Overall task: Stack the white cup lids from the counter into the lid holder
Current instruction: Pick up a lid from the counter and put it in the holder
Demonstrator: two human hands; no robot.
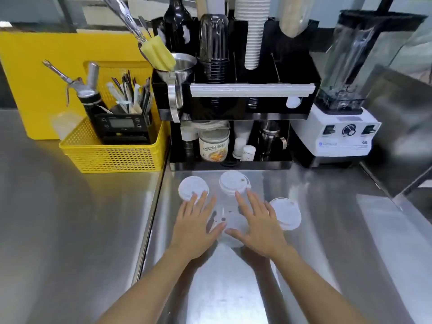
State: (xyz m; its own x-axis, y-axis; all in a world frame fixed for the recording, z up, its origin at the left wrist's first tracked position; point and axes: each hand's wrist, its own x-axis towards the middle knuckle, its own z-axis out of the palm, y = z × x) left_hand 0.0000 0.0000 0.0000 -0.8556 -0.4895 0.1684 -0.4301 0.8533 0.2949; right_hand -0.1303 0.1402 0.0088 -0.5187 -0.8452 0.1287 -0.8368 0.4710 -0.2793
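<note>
Stainless steel surface (327,230) carries four white lids. Left hand (195,226) open, flat, fingertips on lid at 11 o'clock (191,188). Right hand (256,224) open, flat, fingertips at lid at 12 o'clock (232,182). Third lid (286,213) at 2 o'clock; fourth lid (233,230) between hands, partly covered. Black organizer (233,108) behind.

A drinks bar or café work area is shown. A stainless steel bench (70,230) is fitted with a black organiser (252,106) in which stacked paper cups (252,38) and clear plastic cups (214,45) are kept. A blender (343,97), a whipped-cream dispenser (90,94) and a yellow basket (112,155) with a small scale (121,127) are seen beside it.
</note>
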